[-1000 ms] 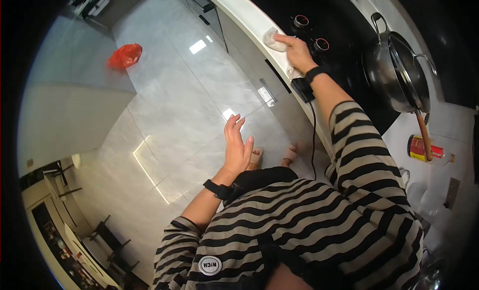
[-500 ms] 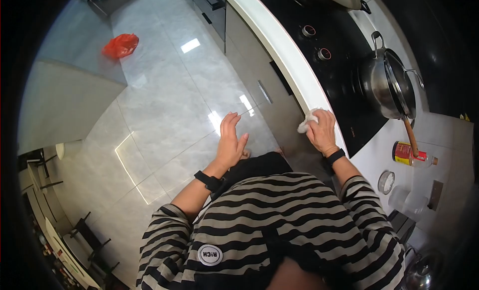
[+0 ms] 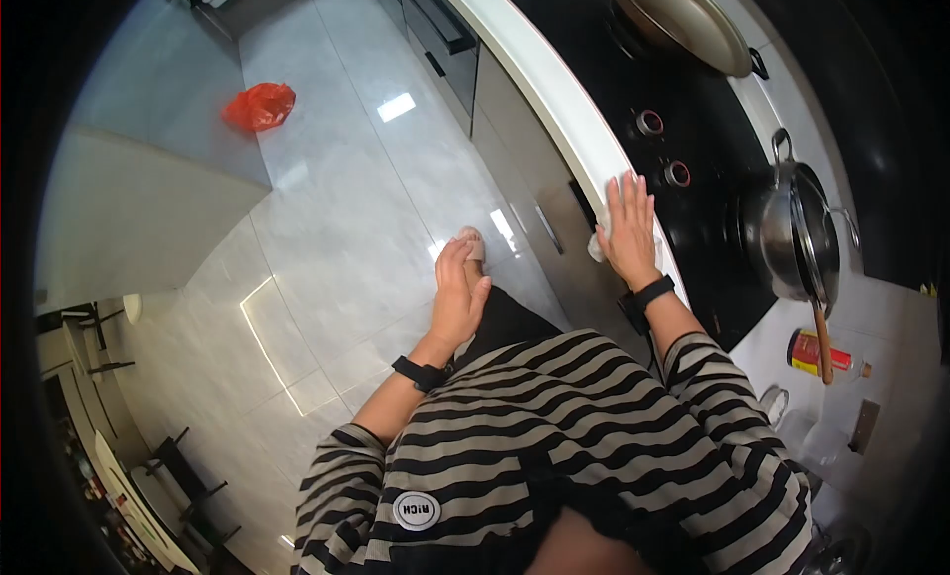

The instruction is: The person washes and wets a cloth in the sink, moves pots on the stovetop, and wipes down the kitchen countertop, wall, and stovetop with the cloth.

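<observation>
Cloth (image 3: 598,246) lay under the right hand (image 3: 631,242), whose fingers (image 3: 628,195) had straightened along the desk (image 3: 554,85): pressed, seemingly, not gripped. Left hand (image 3: 455,303) hung unclenched, empty.

Cool, fairly bright light is falling across the glossy floor (image 3: 346,199), which is throwing back white patches and a thin glowing line. The steel pot (image 3: 777,239) is glinting. Wide-angle distortion is bending the bench (image 3: 554,90), and black vignetting is swallowing the corners.

Red bag (image 3: 259,107) on flr (image 3: 346,179), pot (image 3: 775,240), prob. chairs (image 3: 182,474)
</observation>
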